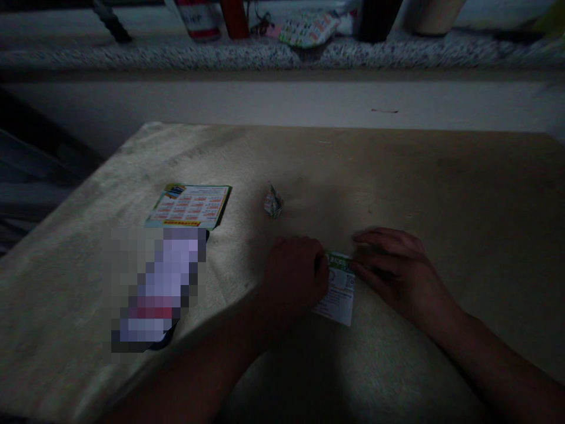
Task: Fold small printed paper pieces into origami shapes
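A small printed paper sheet (339, 297) with a green band along its top lies on the table, white with dark text and a square code. My left hand (295, 268) is curled over its left part, the fingertips hidden behind the knuckles. At the upper right corner, the thumb and forefinger of my right hand (399, 268) pinch the paper, with the other fingers stretched out above. Beyond my left hand sits a small folded piece of printed paper (273, 203) with a pointed top.
To the left lies a printed card or leaflet (189, 206), with a blurred-out phone-shaped object (163, 282) just nearer to me. The pale table (238, 159) meets a white wall. Above runs a speckled sill (154, 56) with containers and a crumpled printed packet (309, 29).
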`<state>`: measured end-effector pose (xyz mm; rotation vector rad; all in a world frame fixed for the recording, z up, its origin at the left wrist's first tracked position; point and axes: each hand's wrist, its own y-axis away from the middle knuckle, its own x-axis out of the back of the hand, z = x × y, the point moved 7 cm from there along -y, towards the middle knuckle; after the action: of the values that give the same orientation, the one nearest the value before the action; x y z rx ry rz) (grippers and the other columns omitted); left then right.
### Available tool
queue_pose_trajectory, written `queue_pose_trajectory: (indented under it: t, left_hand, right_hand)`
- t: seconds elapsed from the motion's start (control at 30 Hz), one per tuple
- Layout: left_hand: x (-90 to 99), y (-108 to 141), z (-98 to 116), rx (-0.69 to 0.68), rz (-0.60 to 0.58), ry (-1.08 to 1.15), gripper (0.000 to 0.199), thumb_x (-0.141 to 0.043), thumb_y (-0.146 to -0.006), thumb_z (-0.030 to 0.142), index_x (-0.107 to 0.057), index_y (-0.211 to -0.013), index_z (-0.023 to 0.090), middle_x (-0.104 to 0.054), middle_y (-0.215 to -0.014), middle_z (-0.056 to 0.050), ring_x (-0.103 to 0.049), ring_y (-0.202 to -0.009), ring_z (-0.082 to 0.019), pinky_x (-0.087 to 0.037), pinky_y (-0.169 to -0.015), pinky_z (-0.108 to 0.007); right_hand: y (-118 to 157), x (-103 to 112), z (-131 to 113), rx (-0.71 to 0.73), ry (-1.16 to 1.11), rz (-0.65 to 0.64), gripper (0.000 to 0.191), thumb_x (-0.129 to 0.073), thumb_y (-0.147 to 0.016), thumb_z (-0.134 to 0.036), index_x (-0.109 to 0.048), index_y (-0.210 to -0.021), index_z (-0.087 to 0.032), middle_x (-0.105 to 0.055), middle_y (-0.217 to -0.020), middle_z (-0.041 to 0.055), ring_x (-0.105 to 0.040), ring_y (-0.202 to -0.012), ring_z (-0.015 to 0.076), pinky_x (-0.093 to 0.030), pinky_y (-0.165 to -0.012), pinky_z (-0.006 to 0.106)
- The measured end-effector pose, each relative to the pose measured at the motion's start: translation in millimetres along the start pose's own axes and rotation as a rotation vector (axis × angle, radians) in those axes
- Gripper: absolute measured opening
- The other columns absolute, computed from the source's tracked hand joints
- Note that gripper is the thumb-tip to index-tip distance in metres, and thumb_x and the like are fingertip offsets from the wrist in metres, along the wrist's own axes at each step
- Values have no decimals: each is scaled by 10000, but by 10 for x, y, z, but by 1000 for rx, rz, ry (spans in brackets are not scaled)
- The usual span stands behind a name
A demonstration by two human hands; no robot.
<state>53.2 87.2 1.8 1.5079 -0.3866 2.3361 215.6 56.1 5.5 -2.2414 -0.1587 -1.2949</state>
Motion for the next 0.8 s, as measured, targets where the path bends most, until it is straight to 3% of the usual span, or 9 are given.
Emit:
queue_pose_trajectory:
  t: [0.5,0.8]
  left_hand:
    - [-5,13,-29,7,10,24,150,-561,-887,248,-636,-775,183,-674,-740,-29,-613,-719,-195,-460,-815,-391]
    - [-15,15,-29,6,13,22,141,-563,-883,250,-639,-786,183,-682,-757,-34,-624,-741,-198,-462,-848,-401]
  right_hand:
    - [68,0,36,-29,88,-102,108,-733,-876,-367,-793,-941,-305,-685,-1290,64,-606,-1211,343,-479,-980,581]
    - [126,-2,14,-68,92,-168,363,-826,-741,-460,-749,-1057,-299,-610,-1389,93,-563,-1271,387,-461,-1015,625]
